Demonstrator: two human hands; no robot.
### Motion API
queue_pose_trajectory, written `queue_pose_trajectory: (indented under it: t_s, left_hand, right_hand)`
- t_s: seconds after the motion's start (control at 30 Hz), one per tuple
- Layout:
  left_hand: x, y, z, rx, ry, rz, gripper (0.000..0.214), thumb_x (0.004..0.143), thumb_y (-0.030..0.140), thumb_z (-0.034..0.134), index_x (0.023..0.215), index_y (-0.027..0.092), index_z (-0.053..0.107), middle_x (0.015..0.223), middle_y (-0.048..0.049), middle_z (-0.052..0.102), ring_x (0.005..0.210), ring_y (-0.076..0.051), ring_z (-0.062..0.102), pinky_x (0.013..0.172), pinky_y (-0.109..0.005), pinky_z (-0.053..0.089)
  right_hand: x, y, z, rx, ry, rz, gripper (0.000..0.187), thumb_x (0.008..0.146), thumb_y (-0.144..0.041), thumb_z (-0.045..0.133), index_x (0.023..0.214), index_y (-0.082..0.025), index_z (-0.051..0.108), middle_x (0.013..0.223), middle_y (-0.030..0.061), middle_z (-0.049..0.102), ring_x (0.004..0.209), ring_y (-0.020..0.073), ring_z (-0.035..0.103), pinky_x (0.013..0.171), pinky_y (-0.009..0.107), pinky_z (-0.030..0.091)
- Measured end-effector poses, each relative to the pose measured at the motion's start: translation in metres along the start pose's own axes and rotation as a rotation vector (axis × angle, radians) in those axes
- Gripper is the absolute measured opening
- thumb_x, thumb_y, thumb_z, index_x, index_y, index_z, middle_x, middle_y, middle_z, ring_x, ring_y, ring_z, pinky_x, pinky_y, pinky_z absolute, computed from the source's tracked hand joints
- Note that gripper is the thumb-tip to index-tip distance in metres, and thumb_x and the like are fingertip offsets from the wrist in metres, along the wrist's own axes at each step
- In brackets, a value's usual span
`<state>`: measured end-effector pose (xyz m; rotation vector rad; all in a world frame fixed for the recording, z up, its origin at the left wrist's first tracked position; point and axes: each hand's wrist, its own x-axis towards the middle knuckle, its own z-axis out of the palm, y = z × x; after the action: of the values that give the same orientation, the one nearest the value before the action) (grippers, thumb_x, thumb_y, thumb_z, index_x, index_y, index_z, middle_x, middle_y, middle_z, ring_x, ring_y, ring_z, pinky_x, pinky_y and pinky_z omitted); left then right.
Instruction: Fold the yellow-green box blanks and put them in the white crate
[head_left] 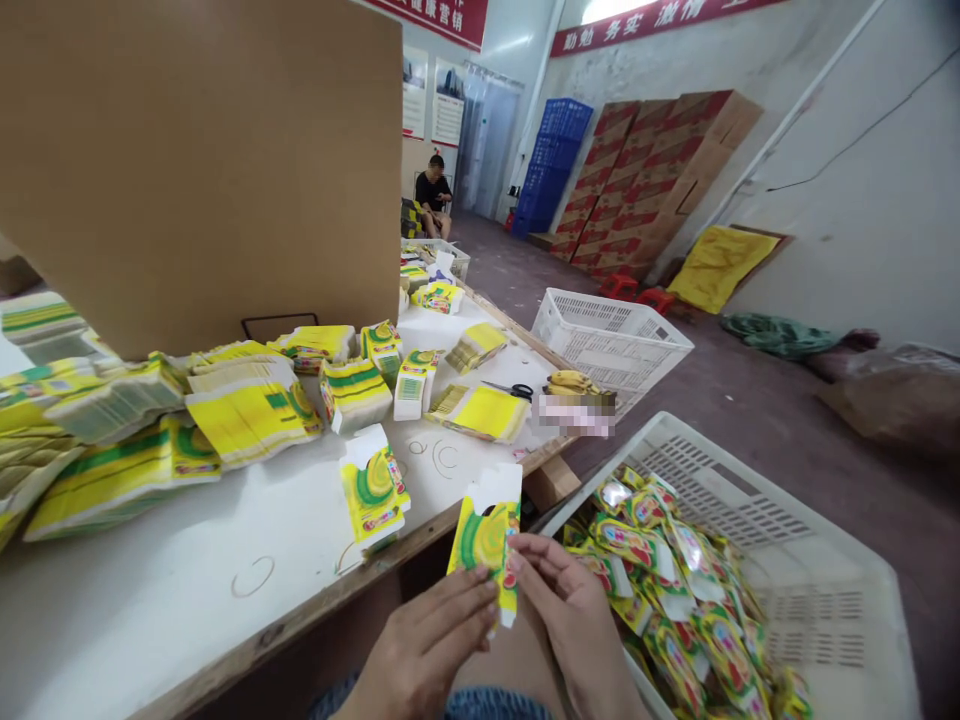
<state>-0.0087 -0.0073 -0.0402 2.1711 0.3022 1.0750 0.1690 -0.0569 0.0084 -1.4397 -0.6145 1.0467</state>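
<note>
Both my hands hold one small yellow and green carton (pixel 487 540) just off the table's front edge, its white top flap standing open. My left hand (pixel 427 650) grips its lower left side with the fingers closed on it. My right hand (pixel 574 620) pinches its right edge. A second opened carton (pixel 373 490) stands on the white table (pixel 225 560) just left of it. To my right a white plastic basket (pixel 810 590) holds several shiny yellow sachets (pixel 675 600).
Stacks of flat yellow cartons (pixel 247 410) cover the table's left and back. A big brown cardboard sheet (pixel 202 160) stands behind them. Scissors (pixel 510 390) lie near the far edge. An empty white basket (pixel 611 335) sits beyond. A seated person (pixel 433 195) is far back.
</note>
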Motion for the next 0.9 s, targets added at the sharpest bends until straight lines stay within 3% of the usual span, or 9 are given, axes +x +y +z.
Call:
queue_pose_trajectory:
  t_s: [0.07, 0.1, 0.2, 0.23, 0.3, 0.43, 0.57, 0.67, 0.9]
  left_hand:
    - [-0.002, 0.001, 0.005, -0.101, 0.021, -0.061, 0.044, 0.089, 0.011, 0.062, 0.130, 0.026, 0.066, 0.130, -0.0131, 0.068, 0.130, -0.031, 0.058, 0.111, -0.052, 0.043]
    - [-0.002, 0.003, 0.006, -0.150, 0.087, -0.134, 0.043, 0.088, 0.014, 0.065, 0.130, 0.026, 0.067, 0.135, -0.0130, 0.065, 0.134, -0.032, 0.054, 0.114, -0.052, 0.039]
    - [0.002, 0.011, 0.002, -0.406, 0.349, -0.490, 0.047, 0.091, 0.027, 0.064, 0.138, 0.026, 0.059, 0.148, -0.0128, 0.054, 0.140, -0.031, 0.047, 0.116, -0.049, 0.037]
    - [0.005, 0.014, 0.000, -0.529, 0.376, -0.597, 0.048, 0.092, 0.032, 0.063, 0.139, 0.025, 0.058, 0.147, -0.0134, 0.055, 0.138, -0.032, 0.049, 0.115, -0.048, 0.040]
    - [0.011, 0.018, -0.003, -0.791, 0.320, -0.724, 0.046, 0.091, 0.041, 0.063, 0.133, 0.022, 0.064, 0.137, -0.0145, 0.065, 0.130, -0.034, 0.057, 0.111, -0.049, 0.045]
    - [0.017, 0.025, -0.001, -1.147, 0.218, -0.811, 0.051, 0.082, 0.051, 0.071, 0.122, 0.020, 0.072, 0.119, -0.0139, 0.075, 0.118, -0.035, 0.065, 0.106, -0.049, 0.048]
    - [0.015, 0.029, 0.007, -1.285, 0.197, -0.843, 0.056, 0.076, 0.053, 0.076, 0.121, 0.020, 0.073, 0.112, -0.0140, 0.077, 0.112, -0.033, 0.068, 0.103, -0.047, 0.049]
    - [0.014, 0.028, 0.013, -1.297, 0.198, -0.862, 0.057, 0.075, 0.053, 0.077, 0.120, 0.019, 0.073, 0.113, -0.0151, 0.076, 0.111, -0.034, 0.069, 0.102, -0.046, 0.049]
    - [0.013, 0.018, 0.028, -1.129, 0.227, -0.806, 0.054, 0.076, 0.049, 0.078, 0.121, 0.021, 0.072, 0.121, -0.0131, 0.073, 0.117, -0.033, 0.064, 0.103, -0.042, 0.047]
  right_hand:
    - [-0.004, 0.001, -0.003, -0.011, 0.050, -0.046, 0.044, 0.062, -0.052, 0.088, 0.084, -0.018, 0.070, 0.078, 0.0071, 0.076, 0.073, 0.0233, 0.070, 0.073, 0.034, 0.056]
    - [-0.006, 0.002, -0.004, 0.001, 0.070, -0.060, 0.044, 0.062, -0.051, 0.088, 0.085, -0.019, 0.068, 0.077, 0.0063, 0.076, 0.072, 0.0228, 0.070, 0.071, 0.033, 0.056]
    - [-0.012, 0.009, -0.003, 0.079, 0.042, -0.040, 0.046, 0.064, -0.049, 0.088, 0.090, -0.021, 0.064, 0.076, 0.0047, 0.075, 0.071, 0.0224, 0.070, 0.070, 0.033, 0.056]
    - [-0.014, 0.012, -0.003, 0.102, 0.012, -0.022, 0.045, 0.065, -0.049, 0.087, 0.091, -0.020, 0.064, 0.076, 0.0047, 0.075, 0.071, 0.0223, 0.070, 0.069, 0.033, 0.056]
    - [-0.016, 0.019, -0.001, 0.129, -0.037, 0.000, 0.041, 0.068, -0.047, 0.086, 0.091, -0.019, 0.066, 0.076, 0.0048, 0.075, 0.070, 0.0212, 0.070, 0.069, 0.032, 0.056]
    - [-0.019, 0.032, 0.001, 0.163, -0.061, 0.021, 0.037, 0.071, -0.046, 0.085, 0.089, -0.018, 0.070, 0.073, 0.0042, 0.074, 0.065, 0.0184, 0.068, 0.066, 0.030, 0.054]
    - [-0.022, 0.037, 0.003, 0.171, -0.072, 0.029, 0.035, 0.072, -0.047, 0.085, 0.087, -0.017, 0.072, 0.081, 0.0066, 0.076, 0.071, 0.0199, 0.070, 0.072, 0.032, 0.055]
    - [-0.026, 0.037, 0.002, 0.137, -0.061, 0.016, 0.037, 0.073, -0.048, 0.083, 0.091, -0.017, 0.074, 0.088, 0.0094, 0.078, 0.080, 0.0231, 0.072, 0.080, 0.036, 0.056]
    - [-0.023, 0.043, -0.013, 0.029, -0.046, 0.028, 0.048, 0.066, -0.049, 0.087, 0.098, -0.016, 0.075, 0.095, 0.0130, 0.078, 0.088, 0.0275, 0.072, 0.081, 0.037, 0.056]
